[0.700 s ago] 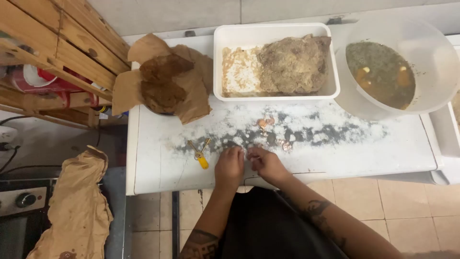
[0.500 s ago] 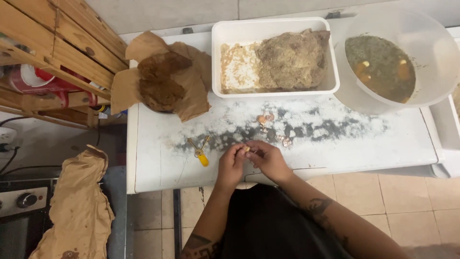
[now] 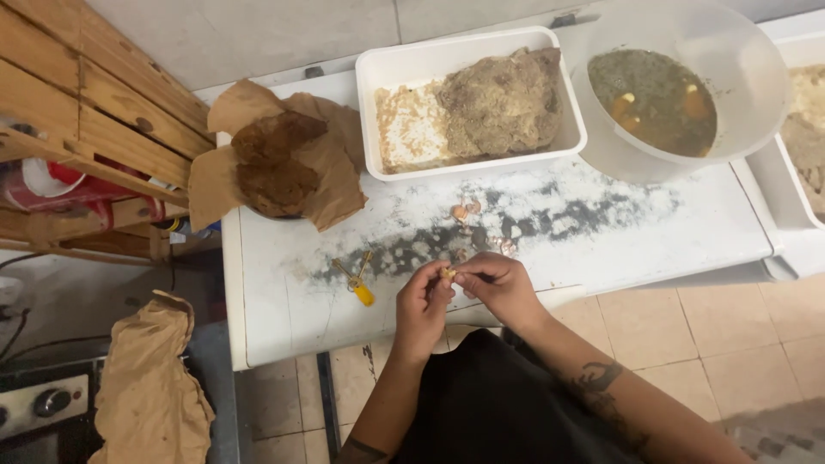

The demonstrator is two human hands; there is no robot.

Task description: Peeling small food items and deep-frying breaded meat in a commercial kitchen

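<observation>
Orange small piece (image 3: 446,272) at lower centre of frame, we pinch it between our left hand (image 3: 423,301) and right hand (image 3: 497,286), above white counter (image 3: 284,301), yellow tag (image 3: 364,294) just left

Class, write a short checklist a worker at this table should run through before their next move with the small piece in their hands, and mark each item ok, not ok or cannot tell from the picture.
1. Small piece pinched between left hand and right hand: ok.
2. Hands over the white table, not past its near edge: ok.
3. Loose small pieces lying apart from the hands: ok.
4. Yellow tool lying flat, left of the hands, untouched: ok.
5. Round tub of murky liquid fully on the table: cannot tell; its right side meets another container.
6. What the pinched piece is: cannot tell, too small.
</observation>
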